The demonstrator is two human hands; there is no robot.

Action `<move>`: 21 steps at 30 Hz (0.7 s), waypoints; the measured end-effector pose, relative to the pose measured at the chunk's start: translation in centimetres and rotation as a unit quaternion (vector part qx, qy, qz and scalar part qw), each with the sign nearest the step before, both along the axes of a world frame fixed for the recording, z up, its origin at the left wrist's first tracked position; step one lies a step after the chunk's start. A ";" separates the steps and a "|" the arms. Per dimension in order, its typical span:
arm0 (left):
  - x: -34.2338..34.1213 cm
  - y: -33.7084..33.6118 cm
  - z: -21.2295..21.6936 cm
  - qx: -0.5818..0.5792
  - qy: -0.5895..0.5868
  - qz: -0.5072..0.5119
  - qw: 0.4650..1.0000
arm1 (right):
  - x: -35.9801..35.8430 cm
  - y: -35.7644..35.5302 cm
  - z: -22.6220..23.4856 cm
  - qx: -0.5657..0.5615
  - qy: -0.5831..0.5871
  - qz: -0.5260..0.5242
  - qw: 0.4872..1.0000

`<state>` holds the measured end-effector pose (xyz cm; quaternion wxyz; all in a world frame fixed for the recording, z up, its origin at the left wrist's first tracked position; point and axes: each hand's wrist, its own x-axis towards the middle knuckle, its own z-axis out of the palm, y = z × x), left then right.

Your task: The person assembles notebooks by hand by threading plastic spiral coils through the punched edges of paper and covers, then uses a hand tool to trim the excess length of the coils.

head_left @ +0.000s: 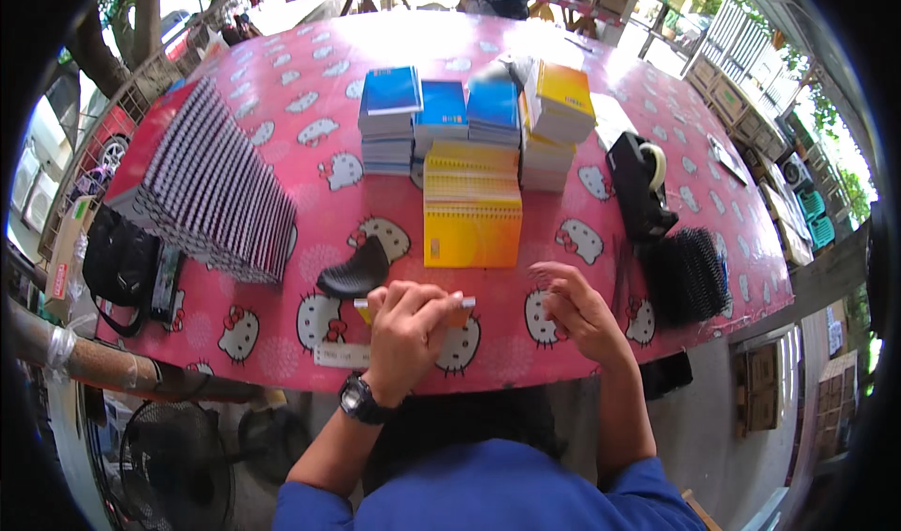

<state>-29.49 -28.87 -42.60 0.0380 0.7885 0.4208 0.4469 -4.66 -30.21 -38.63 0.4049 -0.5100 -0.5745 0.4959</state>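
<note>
My left hand (pixel 409 323), with a dark watch at the wrist, is closed over a small yellow-orange notebook (pixel 460 318) close to the table's near edge. Most of that notebook is hidden under the fingers. To its right, my right hand (pixel 584 317) hovers with fingers loosely bent and apart; I make out nothing in it. A row of overlapping yellow notebooks (pixel 472 235) lies beyond the two hands. Beside my left hand are a black curved object (pixel 357 268) and a pale ruler-like strip (pixel 342 354).
A tall leaning stack of spiral-bound books (pixel 211 188) stands left, near a black bag (pixel 117 259). Behind are blue notebook stacks (pixel 389 94) and a yellow-topped stack (pixel 561 90). At right sit a tape dispenser (pixel 631 188) and black binding coils (pixel 687 276).
</note>
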 end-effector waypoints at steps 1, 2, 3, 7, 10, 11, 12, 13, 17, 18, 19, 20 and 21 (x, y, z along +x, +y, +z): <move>0.1 -0.2 0.0 0.006 0.001 0.006 1.000 | -0.4 0.1 -0.1 -0.008 -0.020 0.064 0.998; 0.5 -0.1 -0.2 0.001 -0.002 0.004 1.000 | -0.6 0.3 -0.2 -0.012 -0.043 0.127 0.991; 0.6 0.0 -0.3 -0.011 -0.008 0.003 1.000 | -1.0 0.4 -0.4 -0.018 -0.045 0.128 0.991; 1.3 -0.2 -0.3 -0.027 -0.015 0.019 0.999 | -2.2 0.9 -1.2 0.110 -0.103 0.088 0.985; 1.1 -0.3 -0.2 -0.038 -0.017 0.020 0.999 | -2.9 1.6 -1.4 0.169 -0.119 0.090 0.974; 1.1 -0.4 -0.2 -0.042 -0.017 0.015 0.999 | -3.0 1.7 -1.0 0.175 -0.153 0.088 0.969; 1.1 -0.5 -0.2 -0.043 -0.019 0.019 0.999 | -3.1 1.8 -0.8 0.180 -0.187 0.086 0.962; 1.1 -0.5 -0.1 -0.045 -0.018 0.019 0.999 | -3.3 2.0 -1.0 0.179 -0.189 0.090 0.961; 1.0 -0.6 0.0 -0.049 -0.017 0.016 0.999 | -3.5 2.4 -1.7 0.216 -0.152 0.120 0.957; 0.9 -0.6 0.0 -0.050 -0.018 0.020 0.998 | -3.6 2.5 -1.7 0.212 -0.149 0.150 0.954; 0.9 -0.7 0.1 -0.049 -0.017 0.020 0.998 | -3.6 2.5 -1.7 0.211 -0.148 0.154 0.954; 1.0 -0.6 0.0 -0.047 -0.017 0.017 0.999 | -3.5 2.6 -1.6 0.219 -0.164 0.163 0.948; 1.1 -0.7 0.0 -0.049 -0.017 0.017 0.999 | -3.3 2.6 -1.6 0.227 -0.180 0.173 0.941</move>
